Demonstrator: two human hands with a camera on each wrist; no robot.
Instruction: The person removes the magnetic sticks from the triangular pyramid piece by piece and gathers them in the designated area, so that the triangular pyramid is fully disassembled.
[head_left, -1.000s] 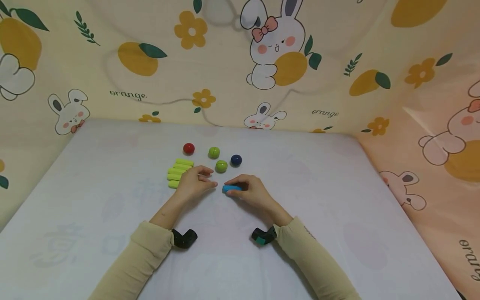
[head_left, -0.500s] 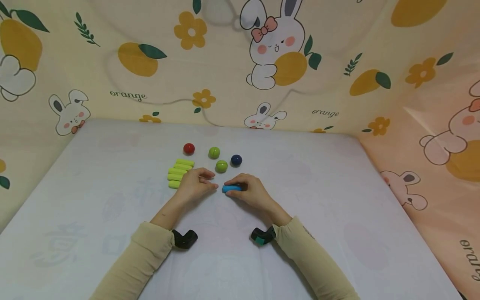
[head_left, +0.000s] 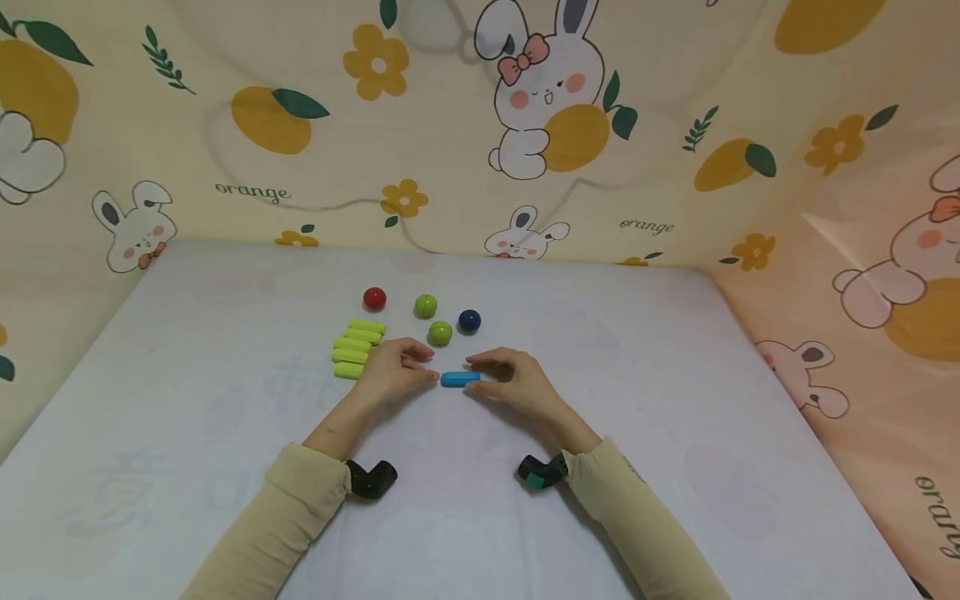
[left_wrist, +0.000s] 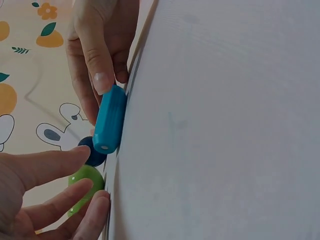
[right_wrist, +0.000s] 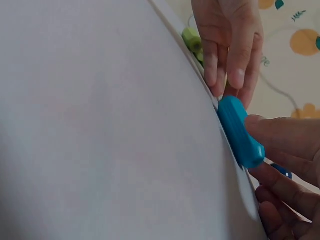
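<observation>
A short blue faceted stick [head_left: 457, 379] lies on the white table between both hands, also visible as the blue stick [left_wrist: 110, 120] in the left wrist view. My right hand [head_left: 521, 383] straddles its right end with thumb and fingers spread apart, seemingly without gripping. Close to the stick's left end, my left hand [head_left: 392, 371] has its thumb tip nearby and holds nothing. In the right wrist view, the right hand [right_wrist: 292, 170] is beside the blue stick [right_wrist: 240, 132]. Several yellow-green sticks [head_left: 352, 343] lie in a row behind the left hand, which partly hides them.
Behind the hands are a red ball [head_left: 374, 298], two green balls [head_left: 440, 333] and a dark blue ball [head_left: 469, 321]. White cloth covers the table [head_left: 675, 467]. A printed curtain [head_left: 450, 125] hangs along the back and sides.
The right hand has loosened from the blue stick and shifted slightly right, exposing more of the stick. The left hand has barely moved.
</observation>
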